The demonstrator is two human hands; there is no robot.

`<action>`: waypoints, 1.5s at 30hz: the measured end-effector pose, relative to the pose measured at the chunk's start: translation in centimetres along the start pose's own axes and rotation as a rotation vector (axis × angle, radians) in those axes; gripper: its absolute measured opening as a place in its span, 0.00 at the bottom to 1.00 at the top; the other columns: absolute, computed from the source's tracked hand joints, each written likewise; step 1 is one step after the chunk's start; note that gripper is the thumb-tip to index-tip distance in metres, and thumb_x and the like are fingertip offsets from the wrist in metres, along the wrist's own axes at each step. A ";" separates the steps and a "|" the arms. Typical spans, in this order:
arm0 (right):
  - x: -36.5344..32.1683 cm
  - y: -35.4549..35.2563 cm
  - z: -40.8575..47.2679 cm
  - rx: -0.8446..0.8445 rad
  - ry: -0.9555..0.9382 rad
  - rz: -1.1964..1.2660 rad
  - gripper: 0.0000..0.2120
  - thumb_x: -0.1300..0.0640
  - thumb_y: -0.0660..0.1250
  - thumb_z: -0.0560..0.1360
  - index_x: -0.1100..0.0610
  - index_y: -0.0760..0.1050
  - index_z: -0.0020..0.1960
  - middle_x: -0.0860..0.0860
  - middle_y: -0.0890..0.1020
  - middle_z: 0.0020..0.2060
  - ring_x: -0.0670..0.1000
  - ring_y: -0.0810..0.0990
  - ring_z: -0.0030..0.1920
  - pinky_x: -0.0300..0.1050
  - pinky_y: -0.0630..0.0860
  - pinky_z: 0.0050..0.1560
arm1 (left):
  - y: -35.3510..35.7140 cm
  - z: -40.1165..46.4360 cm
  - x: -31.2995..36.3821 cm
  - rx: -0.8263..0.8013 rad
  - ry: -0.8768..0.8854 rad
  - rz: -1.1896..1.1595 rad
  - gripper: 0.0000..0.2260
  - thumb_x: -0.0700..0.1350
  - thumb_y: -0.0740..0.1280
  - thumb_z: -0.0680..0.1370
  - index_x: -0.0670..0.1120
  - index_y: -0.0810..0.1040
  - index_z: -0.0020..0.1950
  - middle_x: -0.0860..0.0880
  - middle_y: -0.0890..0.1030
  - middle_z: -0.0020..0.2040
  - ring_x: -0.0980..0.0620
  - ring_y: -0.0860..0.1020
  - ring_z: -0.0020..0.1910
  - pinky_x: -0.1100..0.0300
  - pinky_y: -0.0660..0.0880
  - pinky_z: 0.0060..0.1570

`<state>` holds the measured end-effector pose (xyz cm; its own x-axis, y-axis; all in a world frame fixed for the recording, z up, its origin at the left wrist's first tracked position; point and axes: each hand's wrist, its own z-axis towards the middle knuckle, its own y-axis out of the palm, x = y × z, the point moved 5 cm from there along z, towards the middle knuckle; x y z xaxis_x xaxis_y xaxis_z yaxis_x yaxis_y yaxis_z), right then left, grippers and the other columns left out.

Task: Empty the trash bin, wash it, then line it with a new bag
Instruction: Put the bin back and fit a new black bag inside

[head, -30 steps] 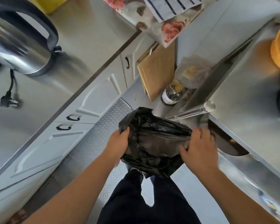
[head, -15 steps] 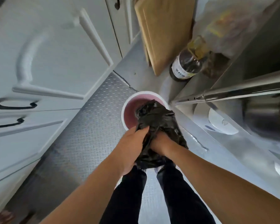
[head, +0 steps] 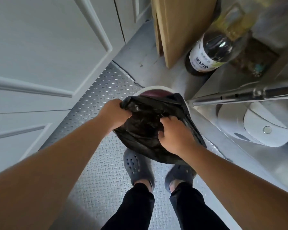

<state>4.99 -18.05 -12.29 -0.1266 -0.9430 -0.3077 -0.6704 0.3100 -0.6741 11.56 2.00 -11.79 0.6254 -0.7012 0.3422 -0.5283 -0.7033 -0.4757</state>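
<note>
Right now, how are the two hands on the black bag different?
The left hand grips the black bag at its left edge, fist closed. The right hand sits lower, nearer the person, fingers curled into the bag's middle. Both hold the same bag over the bin.

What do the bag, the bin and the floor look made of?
Bag: thin black plastic film, glossy and crinkled, bunching where both hands hold it. Bin: probably smooth plastic, white rim, dark reddish inside. Floor: seemingly metal tread plate, grey with raised studs.
</note>
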 end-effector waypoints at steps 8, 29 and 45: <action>1.7 4.1 3.8 -0.025 -0.086 -0.260 0.23 0.51 0.68 0.72 0.55 0.69 0.66 0.55 0.75 0.61 0.61 0.74 0.61 0.56 0.73 0.59 | 1.6 5.5 -2.0 0.241 0.139 0.237 0.05 0.50 0.68 0.76 0.50 0.74 0.47 0.55 0.73 0.35 0.45 0.73 0.39 0.57 0.66 0.34; 1.8 5.9 6.9 -0.245 -0.243 -0.228 0.30 0.31 0.63 0.70 0.54 0.73 0.60 0.51 0.78 0.55 0.57 0.78 0.55 0.52 0.78 0.53 | -0.5 4.7 -4.1 0.139 0.163 0.088 0.31 0.55 0.77 0.71 0.52 0.70 0.71 0.51 0.77 0.63 0.48 0.77 0.54 0.55 0.71 0.50; 5.4 4.4 -4.2 0.061 -0.493 -0.437 0.05 0.63 0.73 0.65 0.56 0.81 0.40 0.53 0.80 0.40 0.58 0.76 0.43 0.51 0.71 0.42 | 10.6 -6.3 -6.2 0.089 0.691 0.783 0.12 0.46 0.72 0.75 0.49 0.83 0.58 0.50 0.82 0.55 0.45 0.78 0.56 0.50 0.74 0.58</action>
<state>-1.69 -22.32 -14.11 0.5067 -0.8224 -0.2586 -0.5396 -0.0686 -0.8391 -1.52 -1.82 -13.84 -0.3522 -0.8905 0.2881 -0.5819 -0.0327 -0.8126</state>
